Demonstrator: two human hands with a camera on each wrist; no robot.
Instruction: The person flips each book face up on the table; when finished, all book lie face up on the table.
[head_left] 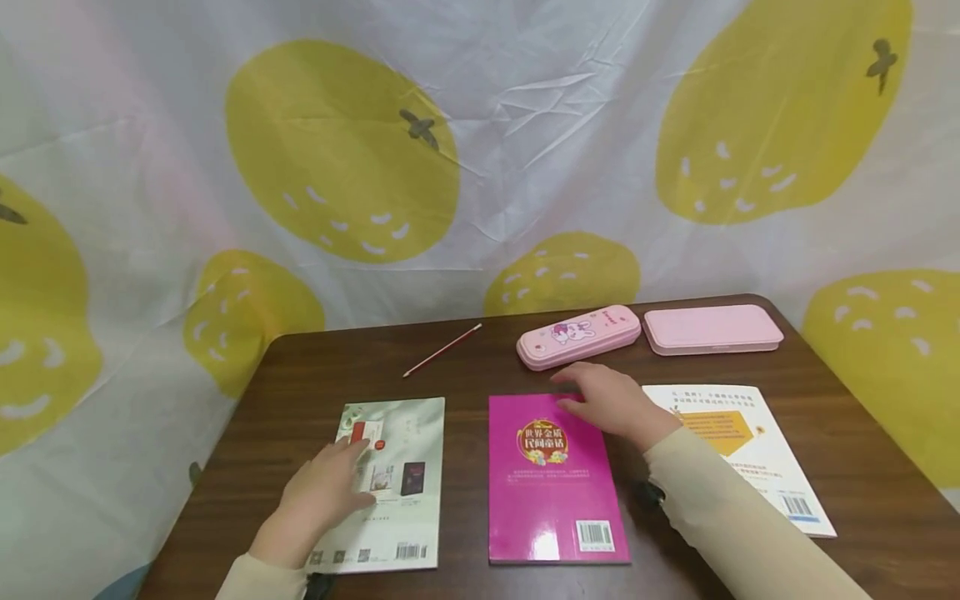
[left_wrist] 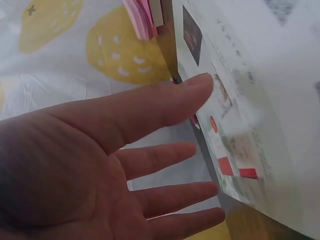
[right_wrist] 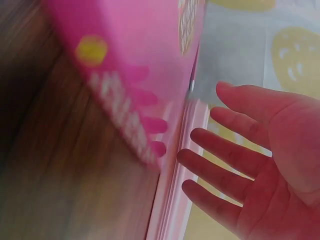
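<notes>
Over the left part of a pale green book (head_left: 416, 525) hovers my left hand (head_left: 318, 492), fingers spread and relaxed, holding nothing. In the left wrist view its thumb overlaps the printed cover. My right hand (head_left: 611, 400) is at the upper right corner of a magenta book (head_left: 543, 500), with loosely extended fingers and nothing in its grasp. The right wrist view shows these fingers (right_wrist: 220, 170) apart and their reflection on the glossy magenta cover. A white book with an orange panel (head_left: 780, 467) lies right of the magenta one, partly hidden by the right forearm.
Behind the right hand lies a pink pencil case with a rabbit picture (head_left: 577, 337). A plain pink case (head_left: 712, 329) sits to its right. A thin red pencil (head_left: 442, 350) lies toward the back left of the brown table (head_left: 300, 375). A lemon-print cloth (head_left: 525, 167) hangs behind.
</notes>
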